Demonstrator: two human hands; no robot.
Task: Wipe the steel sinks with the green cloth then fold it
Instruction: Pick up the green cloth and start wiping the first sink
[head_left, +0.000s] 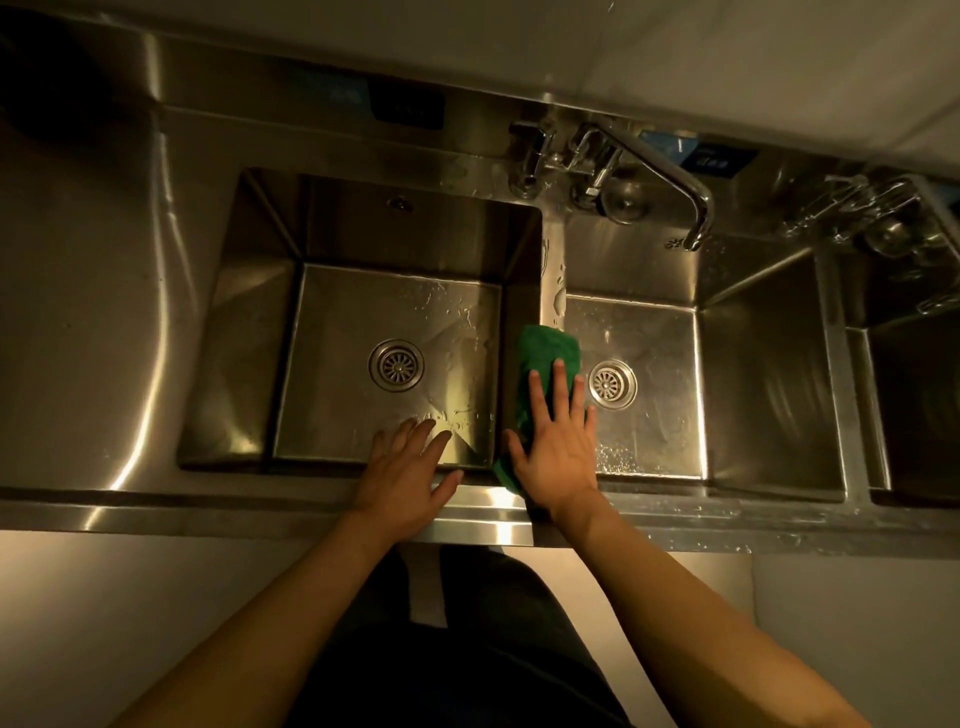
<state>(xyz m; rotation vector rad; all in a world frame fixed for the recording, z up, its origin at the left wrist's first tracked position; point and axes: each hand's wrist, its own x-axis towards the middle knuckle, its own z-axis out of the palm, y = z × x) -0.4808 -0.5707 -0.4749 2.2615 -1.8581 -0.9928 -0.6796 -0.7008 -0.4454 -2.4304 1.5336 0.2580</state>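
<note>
Forearms bare, coming in from the bottom edge over dark clothing (467, 649); the garment can't be made out.

Left hand (410, 470): fingers straight and spread, holding nothing, palm over the front rim (156, 512), fingertips out over the near edge of the left sink (249, 338). Can't tell whether it bears on the steel.

Right hand (558, 452): flat, fingers straight and apart, pressed down on the green cloth (545, 358).

Cloth lies lengthwise along the steel divider between the left sink and the middle sink (753, 364). Its near end is tucked beneath the palm, its far end bunched beyond the fingertips.

Round strainer drain (396, 365) in the left sink floor, another (613, 383) in the middle one, just beside the cloth. Water beads on both floors and on the divider.

Third sink (909, 405), far right, cut off by the frame.

Faucet (665, 169) at the back, spout swung over the middle sink. Second tap (857, 202) further right, blurred.

Backsplash: dark label (410, 106) behind the left sink, blue label (717, 156) behind the faucet. Writing on both too small and dim to read.
</note>
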